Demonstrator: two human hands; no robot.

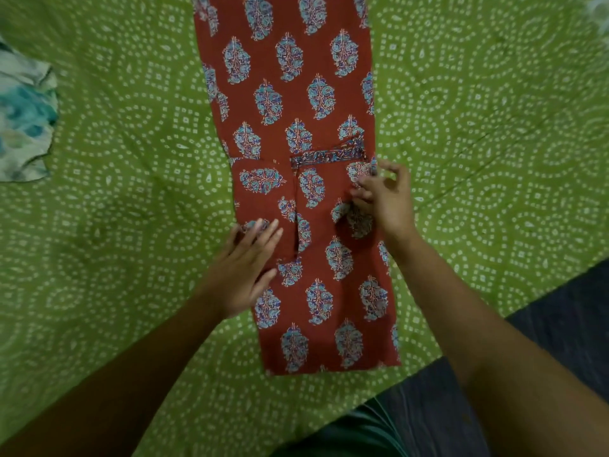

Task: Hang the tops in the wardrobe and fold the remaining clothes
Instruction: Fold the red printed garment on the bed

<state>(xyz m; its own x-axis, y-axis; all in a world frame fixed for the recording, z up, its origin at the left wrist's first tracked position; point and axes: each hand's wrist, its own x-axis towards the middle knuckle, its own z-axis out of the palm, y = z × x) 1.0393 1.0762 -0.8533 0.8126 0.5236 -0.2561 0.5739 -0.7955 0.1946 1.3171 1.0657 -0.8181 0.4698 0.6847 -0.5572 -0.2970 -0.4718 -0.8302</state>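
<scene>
Red printed garment (296, 94) is being laid flat, lengthwise, on the green dotted bedsheet (494, 127), running from the top edge of the view down toward the person. Both side parts are being kept folded in over the middle, so a narrow strip is being formed; a patterned band (326, 157) is being shown across the fold on the right side.

Left hand (244, 275) is being held flat, fingers straight and together, palm down on the garment's left folded edge: open, nothing gripped.

Right hand (382, 196) is being held at the right folded edge, fingers curled, cloth being pinched between thumb and fingertips.

A white-and-teal cloth (26, 117) is being left bunched at the far left on the sheet, well apart from the garment.

Dark blue fabric (560, 324) is being seen at the lower right, beside the sheet
</scene>
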